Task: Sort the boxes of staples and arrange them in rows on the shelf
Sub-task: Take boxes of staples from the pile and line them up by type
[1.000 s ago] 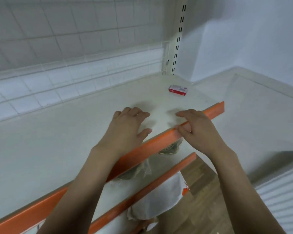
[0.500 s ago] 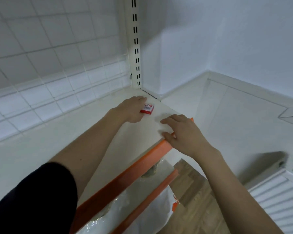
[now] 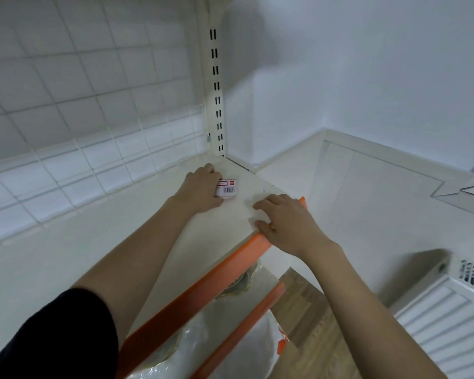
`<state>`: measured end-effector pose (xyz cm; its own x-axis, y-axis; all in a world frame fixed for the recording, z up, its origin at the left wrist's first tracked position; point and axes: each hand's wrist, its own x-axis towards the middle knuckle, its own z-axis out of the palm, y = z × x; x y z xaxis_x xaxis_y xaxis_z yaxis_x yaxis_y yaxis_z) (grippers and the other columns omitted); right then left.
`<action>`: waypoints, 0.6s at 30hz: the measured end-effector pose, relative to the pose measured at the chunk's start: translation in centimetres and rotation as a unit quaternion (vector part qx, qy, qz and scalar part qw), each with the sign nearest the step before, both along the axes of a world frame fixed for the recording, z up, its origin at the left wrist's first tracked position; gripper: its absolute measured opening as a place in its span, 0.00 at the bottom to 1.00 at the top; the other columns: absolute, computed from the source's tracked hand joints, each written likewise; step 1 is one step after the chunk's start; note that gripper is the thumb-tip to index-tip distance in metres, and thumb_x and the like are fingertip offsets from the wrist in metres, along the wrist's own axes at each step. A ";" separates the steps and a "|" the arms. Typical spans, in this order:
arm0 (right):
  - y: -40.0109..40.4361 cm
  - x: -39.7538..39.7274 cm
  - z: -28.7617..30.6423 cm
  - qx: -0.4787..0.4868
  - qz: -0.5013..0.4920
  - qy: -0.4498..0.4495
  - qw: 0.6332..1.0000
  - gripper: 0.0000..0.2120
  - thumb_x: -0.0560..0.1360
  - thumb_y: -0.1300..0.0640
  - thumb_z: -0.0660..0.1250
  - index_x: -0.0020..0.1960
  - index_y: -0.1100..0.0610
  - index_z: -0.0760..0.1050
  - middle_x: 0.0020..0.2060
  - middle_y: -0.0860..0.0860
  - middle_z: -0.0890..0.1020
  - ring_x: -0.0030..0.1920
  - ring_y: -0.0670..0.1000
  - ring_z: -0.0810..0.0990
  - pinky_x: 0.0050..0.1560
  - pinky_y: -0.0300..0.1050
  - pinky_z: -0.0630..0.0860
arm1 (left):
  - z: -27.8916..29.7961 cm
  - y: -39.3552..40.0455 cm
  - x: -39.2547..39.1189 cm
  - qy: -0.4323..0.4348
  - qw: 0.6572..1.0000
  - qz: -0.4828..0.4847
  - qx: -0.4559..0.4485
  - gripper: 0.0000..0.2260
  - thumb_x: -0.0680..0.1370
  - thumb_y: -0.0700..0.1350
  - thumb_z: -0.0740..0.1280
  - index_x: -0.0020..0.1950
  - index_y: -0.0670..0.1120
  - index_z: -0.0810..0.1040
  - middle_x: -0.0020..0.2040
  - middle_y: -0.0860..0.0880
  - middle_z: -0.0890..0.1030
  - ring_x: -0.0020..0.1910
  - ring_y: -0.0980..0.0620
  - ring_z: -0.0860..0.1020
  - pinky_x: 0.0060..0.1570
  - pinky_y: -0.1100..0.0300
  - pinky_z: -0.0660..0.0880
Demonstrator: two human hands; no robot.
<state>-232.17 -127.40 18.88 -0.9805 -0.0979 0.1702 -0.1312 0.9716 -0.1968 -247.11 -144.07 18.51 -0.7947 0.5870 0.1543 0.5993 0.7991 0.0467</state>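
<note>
A small red-and-white staple box [image 3: 227, 188] with a barcode facing up lies near the far right corner of the white shelf [image 3: 93, 255]. My left hand [image 3: 200, 190] reaches across the shelf and grips the box from its left side, fingers curled round it. My right hand [image 3: 282, 222] rests on the orange front edge [image 3: 203, 294] of the shelf near its right end, fingers spread flat on the shelf surface and thumb on the orange strip. It holds nothing.
A white wire grid [image 3: 80, 119] backs the shelf, with a slotted upright post [image 3: 216, 91] in the corner. A lower orange-edged shelf [image 3: 238, 326] carries plastic-wrapped goods [image 3: 192, 348]. White walls, wooden floor and a white radiator [image 3: 449, 324] lie at the right.
My left hand reached from the shelf's front edge to the far corner and took hold of the staple box, turning it barcode side up. My right hand stayed on the orange edge.
</note>
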 end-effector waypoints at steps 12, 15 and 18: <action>-11.5 5.2 2.1 -0.108 0.080 0.005 0.991 0.19 0.77 0.49 0.62 0.66 0.53 0.70 0.62 0.49 0.74 0.63 0.51 0.69 0.62 0.45 0.65 | 3.7 -15.5 19.0 0.036 0.970 0.083 0.226 0.13 0.73 0.42 0.67 0.52 0.45 0.65 0.45 0.46 0.79 0.38 0.44 0.77 0.38 0.53 0.73; -16.1 6.6 2.1 -0.118 0.109 0.002 0.987 0.19 0.77 0.49 0.62 0.66 0.53 0.70 0.62 0.48 0.74 0.63 0.50 0.69 0.61 0.44 0.65 | 3.5 -20.3 23.2 0.053 0.967 0.114 0.221 0.13 0.72 0.42 0.68 0.53 0.45 0.67 0.43 0.46 0.80 0.36 0.44 0.77 0.35 0.53 0.74; -20.8 8.2 1.7 -0.130 0.145 -0.012 0.981 0.19 0.77 0.48 0.62 0.66 0.52 0.70 0.61 0.47 0.74 0.62 0.48 0.69 0.60 0.43 0.65 | 2.8 -25.1 26.5 0.064 0.966 0.122 0.219 0.16 0.72 0.41 0.68 0.60 0.45 0.74 0.46 0.47 0.80 0.39 0.46 0.78 0.37 0.56 0.74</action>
